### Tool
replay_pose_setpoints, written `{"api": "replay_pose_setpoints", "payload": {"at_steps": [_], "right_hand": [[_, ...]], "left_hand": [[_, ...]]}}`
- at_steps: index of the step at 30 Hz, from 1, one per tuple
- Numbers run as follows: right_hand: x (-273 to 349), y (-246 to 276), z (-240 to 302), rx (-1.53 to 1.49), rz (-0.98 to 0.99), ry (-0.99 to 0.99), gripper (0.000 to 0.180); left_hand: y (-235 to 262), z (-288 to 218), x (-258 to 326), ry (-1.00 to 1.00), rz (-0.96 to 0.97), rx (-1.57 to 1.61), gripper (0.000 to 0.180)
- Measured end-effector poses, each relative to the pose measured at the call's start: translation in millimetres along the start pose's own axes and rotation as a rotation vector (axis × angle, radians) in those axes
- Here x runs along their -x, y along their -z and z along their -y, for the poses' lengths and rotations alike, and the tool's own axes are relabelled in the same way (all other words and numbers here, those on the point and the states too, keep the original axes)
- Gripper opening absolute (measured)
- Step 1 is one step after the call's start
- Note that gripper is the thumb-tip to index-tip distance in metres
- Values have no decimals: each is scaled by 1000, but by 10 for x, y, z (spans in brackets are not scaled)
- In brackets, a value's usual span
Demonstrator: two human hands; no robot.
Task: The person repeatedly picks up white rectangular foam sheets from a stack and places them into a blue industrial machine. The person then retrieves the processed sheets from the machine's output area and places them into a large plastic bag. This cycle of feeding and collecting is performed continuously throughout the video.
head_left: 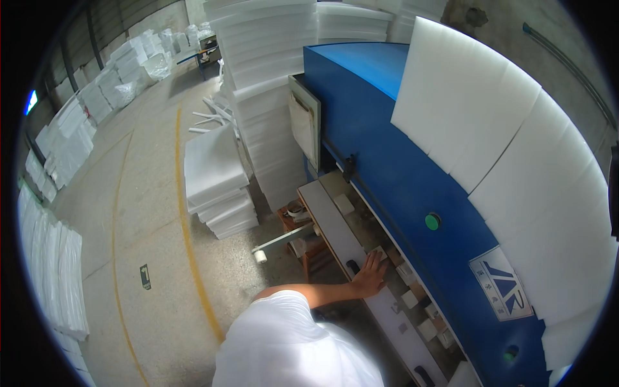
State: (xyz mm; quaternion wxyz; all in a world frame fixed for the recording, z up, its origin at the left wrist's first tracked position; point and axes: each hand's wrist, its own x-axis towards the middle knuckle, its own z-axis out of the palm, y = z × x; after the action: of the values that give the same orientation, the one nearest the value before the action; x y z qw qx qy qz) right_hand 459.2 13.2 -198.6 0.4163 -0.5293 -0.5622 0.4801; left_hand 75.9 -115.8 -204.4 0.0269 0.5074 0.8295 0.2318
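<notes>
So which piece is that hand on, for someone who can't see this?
Find the big blue machine and its pale work shelf along the front. The hand rests on a small white foam block at the shelf's inner edge, the only block being touched.

1. I see my bare left forearm (322, 293) coming out of a short white fabric sleeve (284, 322) and stretching to the right.
2. My left hand (371, 274) lies palm down, fingers (376, 258) spread flat and pointing up and away, gripping nothing.
3. My right hand is out of view.
</notes>
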Motion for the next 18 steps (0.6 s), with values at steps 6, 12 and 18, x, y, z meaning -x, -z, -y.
{"api": "replay_pose_setpoints", "payload": {"at_steps": [6,12,18], "right_hand": [[-239,-189,-57,13,29,14,51],[-502,-353,-152,40,47,22,50],[-752,-522,-265,35,89,24,49]], "left_hand": [[-33,92,-494,81,-7,70,87],[-145,184,-1069,-194,135,165,98],[-401,107,-1130,-176,96,229,90]]}}
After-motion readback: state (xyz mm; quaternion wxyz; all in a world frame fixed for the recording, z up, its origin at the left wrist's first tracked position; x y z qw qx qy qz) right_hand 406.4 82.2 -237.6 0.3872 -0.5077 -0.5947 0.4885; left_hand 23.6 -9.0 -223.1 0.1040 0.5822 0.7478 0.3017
